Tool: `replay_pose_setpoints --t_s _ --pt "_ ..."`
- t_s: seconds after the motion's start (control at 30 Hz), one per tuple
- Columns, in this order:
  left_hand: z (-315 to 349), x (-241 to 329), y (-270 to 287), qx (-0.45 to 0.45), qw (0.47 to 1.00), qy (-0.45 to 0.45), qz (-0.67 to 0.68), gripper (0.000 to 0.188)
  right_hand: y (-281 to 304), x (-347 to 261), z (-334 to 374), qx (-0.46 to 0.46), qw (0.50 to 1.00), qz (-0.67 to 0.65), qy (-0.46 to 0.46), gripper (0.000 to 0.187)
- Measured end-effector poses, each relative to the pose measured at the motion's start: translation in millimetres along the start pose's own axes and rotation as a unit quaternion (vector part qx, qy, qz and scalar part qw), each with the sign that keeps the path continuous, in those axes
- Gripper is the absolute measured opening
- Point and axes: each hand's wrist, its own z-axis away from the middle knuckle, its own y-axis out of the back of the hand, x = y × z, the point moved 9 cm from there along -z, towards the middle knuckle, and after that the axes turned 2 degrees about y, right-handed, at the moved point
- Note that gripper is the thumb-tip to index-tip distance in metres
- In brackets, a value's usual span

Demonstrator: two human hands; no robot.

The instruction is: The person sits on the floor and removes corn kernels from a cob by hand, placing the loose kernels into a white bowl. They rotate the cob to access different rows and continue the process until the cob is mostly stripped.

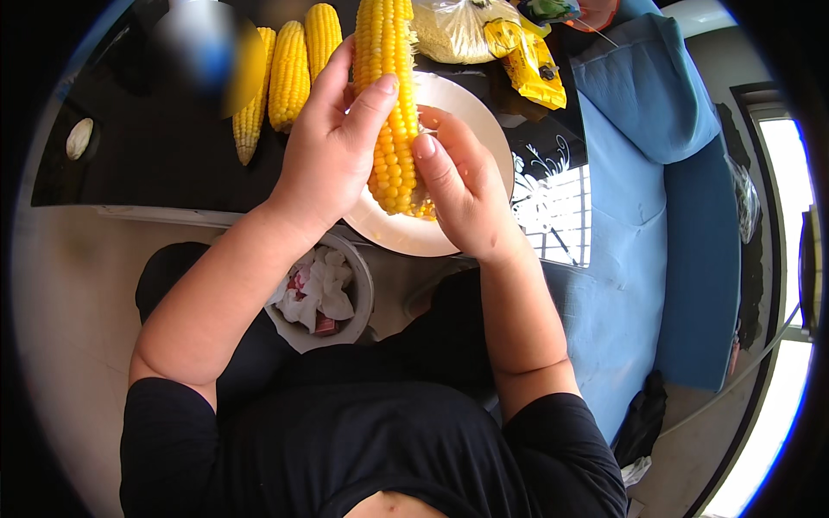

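An ear of corn (390, 112) is held nearly upright over a pale plate (473, 99). My left hand (332, 142) is closed around its left side, the thumb lying across the kernels. On the lower right side of the same ear, my right hand (466, 181) grips with the thumb pressed against the kernels. Along that right edge some kernels are gone and the cob shows ragged. Loose kernels (423, 210) lie on the plate just below the ear. The right fingers are partly hidden behind the corn.
Several more ears of corn (289, 78) lie on the black table (155, 164) at the back left. Behind the plate are a clear bag of grain (462, 30) and a yellow packet (535, 73). A waste bin (363, 293) stands below the table edge; a blue sofa (622, 224) is at right.
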Motion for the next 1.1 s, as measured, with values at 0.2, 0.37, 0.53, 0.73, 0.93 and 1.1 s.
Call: replay_pose_setpoints --t_s 0.2,0.37,0.53,0.73,0.93,1.1 --pt "1.6 0.7 -3.8 -0.020 0.998 0.052 -0.007 0.051 7.8 -1.0 0.4 0.042 0.998 0.030 0.033 0.030" --pt "3.8 -4.4 -4.7 -0.024 0.999 0.029 -0.038 0.051 5.9 3.0 -0.3 0.030 0.999 -0.017 -0.002 0.043" --pt "5.3 -2.9 -9.2 -0.029 0.999 0.031 0.010 0.052 3.2 -1.0 -2.8 0.020 0.998 0.020 0.055 0.044" --pt "6.1 2.1 -13.0 -0.040 0.999 0.009 -0.008 0.051 3.9 -17.8 -1.5 -0.003 0.980 0.179 0.088 0.033" --pt "5.5 7.5 -14.9 -0.037 0.999 -0.003 -0.001 0.051 12.9 -5.3 -2.0 0.043 0.988 0.119 0.085 0.033" --pt "6.1 1.2 -14.5 -0.039 0.999 0.027 0.005 0.050 10.1 0.1 -2.7 0.018 0.999 -0.012 0.031 0.036"
